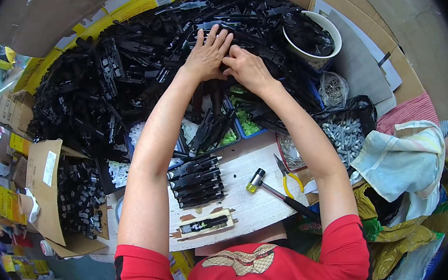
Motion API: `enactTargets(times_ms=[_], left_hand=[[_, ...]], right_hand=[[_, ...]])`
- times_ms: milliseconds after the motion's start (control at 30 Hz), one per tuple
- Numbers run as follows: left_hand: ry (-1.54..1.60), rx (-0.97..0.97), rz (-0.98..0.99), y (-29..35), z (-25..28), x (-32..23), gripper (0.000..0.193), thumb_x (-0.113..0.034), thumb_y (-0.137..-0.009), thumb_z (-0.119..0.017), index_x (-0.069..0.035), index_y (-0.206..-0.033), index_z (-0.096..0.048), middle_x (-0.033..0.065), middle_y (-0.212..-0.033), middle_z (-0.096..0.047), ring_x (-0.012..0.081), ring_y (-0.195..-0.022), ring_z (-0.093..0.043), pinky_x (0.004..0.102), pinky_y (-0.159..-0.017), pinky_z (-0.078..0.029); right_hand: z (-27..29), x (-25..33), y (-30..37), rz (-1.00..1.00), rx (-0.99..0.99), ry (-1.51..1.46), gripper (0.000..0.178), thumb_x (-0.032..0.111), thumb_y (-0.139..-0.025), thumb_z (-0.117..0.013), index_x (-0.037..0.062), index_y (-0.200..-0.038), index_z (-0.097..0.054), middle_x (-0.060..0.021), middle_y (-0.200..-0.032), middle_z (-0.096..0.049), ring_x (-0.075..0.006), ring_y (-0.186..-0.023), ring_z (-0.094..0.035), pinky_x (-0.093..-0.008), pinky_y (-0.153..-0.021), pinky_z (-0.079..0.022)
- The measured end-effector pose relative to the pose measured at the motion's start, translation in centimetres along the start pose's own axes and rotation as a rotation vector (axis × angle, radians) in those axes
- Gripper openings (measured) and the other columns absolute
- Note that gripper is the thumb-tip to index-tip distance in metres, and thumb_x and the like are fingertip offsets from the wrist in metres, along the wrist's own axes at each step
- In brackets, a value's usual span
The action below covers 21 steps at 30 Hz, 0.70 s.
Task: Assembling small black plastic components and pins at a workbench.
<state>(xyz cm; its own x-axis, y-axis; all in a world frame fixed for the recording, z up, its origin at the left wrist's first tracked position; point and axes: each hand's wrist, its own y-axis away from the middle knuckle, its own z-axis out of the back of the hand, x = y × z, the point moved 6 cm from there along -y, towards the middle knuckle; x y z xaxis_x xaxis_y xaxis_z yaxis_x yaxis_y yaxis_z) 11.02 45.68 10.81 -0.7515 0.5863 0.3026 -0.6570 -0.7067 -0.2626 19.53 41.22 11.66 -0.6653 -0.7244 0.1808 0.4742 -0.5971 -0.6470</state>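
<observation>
Both my arms reach forward to a large heap of black plastic parts [134,51]. My left hand [208,55] lies over the heap with its fingers stretched out and apart. Close beside it, my right hand [249,70] has its fingers curled in; whatever they pinch, if anything, is hidden. Below the hands, blue trays [249,135] hold small green pieces [246,121] and white pieces [191,132], partly covered by black parts. Nearer me, several long black parts [196,183] lie stacked in a row. One more black part [204,224] sits in a pale block [230,215].
A hammer [280,194] and yellow-handled pliers [293,182] lie on the white board [258,155]. Rightward are a white bucket [337,37], grey pieces [344,131] in a black bag, and a cloth [398,155]. A cardboard box [44,173] of black pieces stands left.
</observation>
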Motion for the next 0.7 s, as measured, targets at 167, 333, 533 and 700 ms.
enactTargets(times_ms=[167,333,533,700], left_hand=[[0.089,0.003,0.019,0.2,0.5,0.6,0.11,-0.038,-0.05,-0.079,-0.008,-0.139,-0.022,0.0116,-0.143,-0.023,0.031,-0.135,-0.01,0.0576,-0.105,-0.014],[0.163,-0.015,-0.004,0.5,0.7,0.3,0.106,-0.039,-0.051,-0.079,-0.007,-0.137,-0.026,0.0107,-0.142,-0.024,0.0304,-0.135,-0.013,0.0578,-0.104,-0.015],[0.004,-0.037,-0.01,1.7,0.9,-0.5,0.1,-0.05,-0.059,-0.073,-0.007,-0.137,-0.027,0.0104,-0.142,-0.023,0.0315,-0.133,-0.016,0.0612,-0.1,-0.018],[-0.032,0.107,0.013,1.6,1.8,-0.9,0.096,-0.047,-0.063,-0.072,-0.008,-0.137,-0.027,0.0104,-0.144,-0.019,0.0299,-0.134,-0.014,0.0576,-0.104,-0.015]], right_hand=[[-0.7,-0.4,-0.7,0.002,0.117,0.016,0.023,0.008,-0.065,-0.069,0.0048,-0.086,-0.06,-0.011,-0.088,-0.054,-0.0304,-0.081,-0.058,-0.039,-0.068,-0.049],[-1.0,-0.9,-0.2,-0.102,0.198,-0.05,0.022,0.003,-0.065,-0.065,0.0006,-0.086,-0.06,-0.0166,-0.096,-0.056,-0.0329,-0.09,-0.058,-0.0405,-0.072,-0.049],[4.5,-2.6,0.0,-0.244,-0.062,-0.525,0.031,0.002,-0.066,-0.065,0.0041,-0.097,-0.062,-0.0134,-0.086,-0.06,-0.027,-0.079,-0.06,-0.0325,-0.071,-0.048],[8.5,-5.6,2.2,-0.405,-0.096,-0.53,0.021,0.002,-0.073,-0.063,0.0008,-0.094,-0.063,-0.0073,-0.081,-0.06,-0.014,-0.066,-0.06,-0.0248,-0.059,-0.049]])
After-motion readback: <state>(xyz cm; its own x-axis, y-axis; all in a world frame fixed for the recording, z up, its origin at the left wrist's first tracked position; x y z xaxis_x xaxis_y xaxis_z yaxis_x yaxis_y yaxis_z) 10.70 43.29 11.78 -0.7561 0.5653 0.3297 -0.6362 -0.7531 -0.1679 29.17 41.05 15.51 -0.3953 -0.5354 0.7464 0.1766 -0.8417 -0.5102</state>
